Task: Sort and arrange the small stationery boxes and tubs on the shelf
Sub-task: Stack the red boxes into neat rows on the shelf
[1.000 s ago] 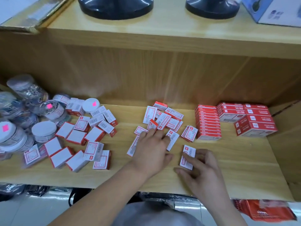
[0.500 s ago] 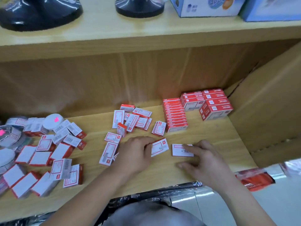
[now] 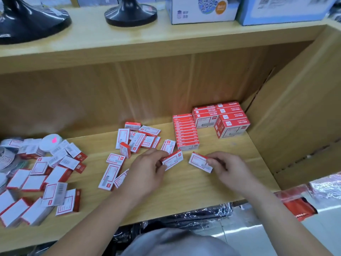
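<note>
Red-edged box [image 3: 173,159] pinched by fingers of left hand [image 3: 147,171], second box [image 3: 199,161] by right hand [image 3: 227,169].

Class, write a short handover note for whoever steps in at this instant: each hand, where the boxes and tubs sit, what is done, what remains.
Left hand pinches a small box; right hand pinches a second small box, both just above the shelf front.
Done: neat row of small boxes and larger boxes stacked at back right.
Left: loose boxes mid-shelf, scattered boxes and tubs at the left, unsorted.
</note>
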Motion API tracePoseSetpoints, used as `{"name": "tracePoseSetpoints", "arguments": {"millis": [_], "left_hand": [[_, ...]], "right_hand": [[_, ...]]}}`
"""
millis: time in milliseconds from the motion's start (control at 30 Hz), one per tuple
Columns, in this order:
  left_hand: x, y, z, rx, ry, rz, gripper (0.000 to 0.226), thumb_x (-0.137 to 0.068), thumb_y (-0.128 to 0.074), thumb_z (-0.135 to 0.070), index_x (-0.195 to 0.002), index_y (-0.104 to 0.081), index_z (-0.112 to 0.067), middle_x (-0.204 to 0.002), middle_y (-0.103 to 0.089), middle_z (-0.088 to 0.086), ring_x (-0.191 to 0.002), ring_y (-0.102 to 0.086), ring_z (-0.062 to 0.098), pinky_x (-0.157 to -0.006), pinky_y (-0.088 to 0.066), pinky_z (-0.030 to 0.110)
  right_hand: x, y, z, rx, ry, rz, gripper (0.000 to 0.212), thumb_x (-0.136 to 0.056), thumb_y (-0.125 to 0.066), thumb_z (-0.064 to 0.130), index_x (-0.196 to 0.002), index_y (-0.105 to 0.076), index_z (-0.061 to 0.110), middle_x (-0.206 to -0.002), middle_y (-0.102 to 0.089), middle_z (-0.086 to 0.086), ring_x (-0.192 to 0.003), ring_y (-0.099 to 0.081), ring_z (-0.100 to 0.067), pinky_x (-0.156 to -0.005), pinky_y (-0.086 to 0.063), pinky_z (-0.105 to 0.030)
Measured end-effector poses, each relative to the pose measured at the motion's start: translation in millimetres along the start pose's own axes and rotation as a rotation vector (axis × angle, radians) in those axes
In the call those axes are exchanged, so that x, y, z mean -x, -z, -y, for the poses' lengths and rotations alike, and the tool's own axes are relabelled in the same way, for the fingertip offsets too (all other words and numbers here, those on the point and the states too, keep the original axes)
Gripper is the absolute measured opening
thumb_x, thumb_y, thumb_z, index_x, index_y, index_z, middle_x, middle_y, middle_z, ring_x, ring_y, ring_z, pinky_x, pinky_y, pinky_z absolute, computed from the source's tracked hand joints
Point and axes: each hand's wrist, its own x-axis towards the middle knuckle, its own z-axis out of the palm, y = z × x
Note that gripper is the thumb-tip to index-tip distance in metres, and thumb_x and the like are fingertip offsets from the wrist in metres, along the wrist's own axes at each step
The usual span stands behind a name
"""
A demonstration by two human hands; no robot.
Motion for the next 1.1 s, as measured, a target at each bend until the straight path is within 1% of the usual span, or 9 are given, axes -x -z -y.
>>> {"name": "tracePoseSetpoints", "arguments": {"millis": [167, 267, 367, 500, 600, 733, 833, 967, 1100], "left_hand": [[-6.3, -8.0, -14.5, -0.08, -0.017, -0.032, 0.032, -0.088, -0.071, -0.015, -0.117, -0.073, -0.028, -0.099, -0.066, -0.012, -0.089, -0.063, 0.012, -0.072, -0.044, 0.025], [-15.6, -15.0, -15.5, -0.053, -0.034, -0.036, 0.033, -0.088, -0.069, -0.01, -0.118, -0.073, -0.025, -0.102, -0.067, -0.006, -0.093, -0.065, 0.019, -0.078, -0.051, 0.03], [-22.0, -23.9, -20.6, -0.068, -0.081, -0.052, 0.036, -0.088, -0.067, -0.006, -0.119, -0.073, -0.023, -0.106, -0.067, -0.003, -0.096, -0.065, 0.02, -0.081, -0.054, 0.034], [-18.6, -30.7, -26.6, 0.046, -0.122, -0.13, 0.039, -0.087, -0.064, 0.002, -0.119, -0.071, -0.02, -0.109, -0.061, -0.007, -0.096, -0.064, 0.011, -0.084, -0.054, 0.03], [-12.3, -31.0, -22.7, 0.111, -0.043, -0.158, 0.031, -0.088, -0.067, -0.01, -0.115, -0.068, -0.024, -0.107, -0.059, -0.009, -0.088, -0.066, 0.006, -0.08, -0.057, 0.031], [-13.2, -34.0, -23.7, -0.128, 0.05, -0.113, 0.021, -0.087, -0.064, -0.042, -0.099, -0.07, -0.026, -0.091, -0.062, -0.006, -0.086, -0.064, 0.018, -0.071, -0.052, 0.033], [-20.7, -40.6, -29.7, -0.13, 0.107, -0.04, 0.032, -0.089, -0.052, -0.051, -0.103, -0.067, -0.026, -0.098, -0.065, -0.003, -0.093, -0.064, 0.021, -0.075, -0.054, 0.039], [-25.8, -47.6, -31.9, -0.178, 0.117, -0.032, 0.026, -0.098, -0.053, -0.045, -0.108, -0.065, -0.024, -0.106, -0.064, 0.0, -0.097, -0.065, 0.023, -0.075, -0.053, 0.039], [-28.4, -51.1, -31.4, -0.248, 0.096, -0.01, 0.029, -0.103, -0.047, -0.041, -0.117, -0.062, -0.021, -0.115, -0.063, 0.002, -0.102, -0.065, 0.026, -0.079, -0.052, 0.039]], "right_hand": [[6.8, -5.8, -4.8, -0.209, -0.014, 0.004, 0.033, -0.088, -0.073, 0.005, -0.092, -0.072, 0.038, -0.086, -0.074, 0.013, -0.077, -0.066, -0.012, -0.071, -0.053, -0.026], [7.0, -13.0, -5.2, -0.139, 0.074, -0.016, 0.041, -0.084, -0.075, -0.002, -0.098, -0.072, 0.036, -0.089, -0.064, 0.01, -0.075, -0.059, -0.008, -0.071, -0.048, -0.019], [0.7, -22.0, -2.4, -0.062, 0.12, -0.113, 0.033, -0.082, -0.077, -0.001, -0.102, -0.076, 0.026, -0.089, -0.06, 0.014, -0.078, -0.059, -0.01, -0.073, -0.051, -0.024], [-6.2, -31.7, 2.7, -0.074, 0.074, -0.223, 0.035, -0.083, -0.078, 0.006, -0.107, -0.071, 0.031, -0.094, -0.059, 0.02, -0.077, -0.062, -0.007, -0.074, -0.057, -0.032], [-14.6, -34.3, -0.1, -0.116, -0.004, -0.285, 0.04, -0.078, -0.084, 0.013, -0.114, -0.069, 0.025, -0.096, -0.06, 0.016, -0.074, -0.062, -0.006, -0.075, -0.059, -0.029], [-23.8, -39.8, 1.2, 0.013, 0.02, -0.249, 0.041, -0.081, -0.082, 0.022, -0.12, -0.071, 0.013, -0.088, -0.052, 0.013, -0.077, -0.058, 0.003, -0.07, -0.041, -0.002], [-26.2, -43.2, -1.4, 0.071, 0.062, -0.238, 0.034, -0.084, -0.079, 0.028, -0.115, -0.074, 0.016, -0.083, -0.047, 0.012, -0.075, -0.055, 0.002, -0.069, -0.039, -0.007], [-28.3, -42.6, -3.3, 0.134, 0.067, -0.185, 0.03, -0.089, -0.07, 0.039, -0.116, -0.071, 0.027, -0.084, -0.044, 0.011, -0.074, -0.055, -0.008, -0.073, -0.054, -0.035], [-23.5, -40.3, 3.6, 0.202, 0.118, -0.215, 0.028, -0.093, -0.065, 0.036, -0.118, -0.07, 0.024, -0.082, -0.04, 0.013, -0.072, -0.047, -0.007, -0.065, -0.043, -0.026]]}}
